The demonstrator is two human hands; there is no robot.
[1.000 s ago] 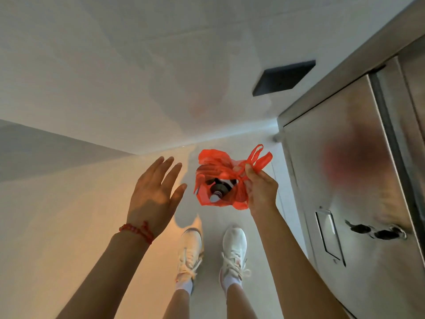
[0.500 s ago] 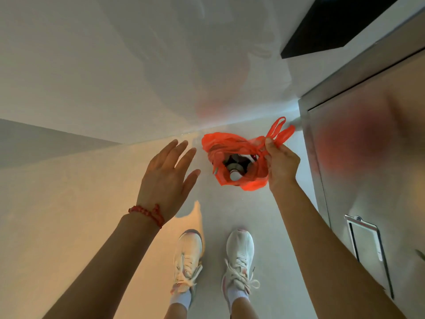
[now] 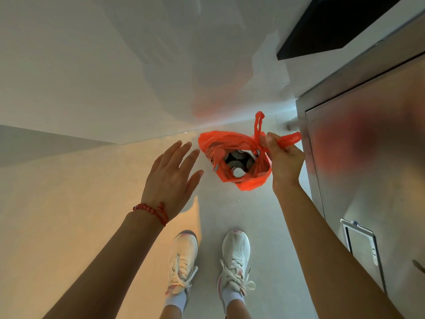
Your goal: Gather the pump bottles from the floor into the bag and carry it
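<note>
Shifted slightly right, right hand (image 3: 285, 160) fingers clamp orange bag (image 3: 232, 157) handles; upright pump bottles (image 3: 239, 168) inside; left hand (image 3: 170, 178) fingers spread, empty.

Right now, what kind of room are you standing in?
Probably a plain indoor corridor or utility corner: a smooth pale floor, a glossy white wall, and a brushed steel door with a recessed latch plate.

A commercial kitchen or utility room is suggested by a brushed stainless-steel cabinet (image 3: 368, 180), plain white walls (image 3: 92, 65) and a pale seamless floor (image 3: 69, 215).
</note>
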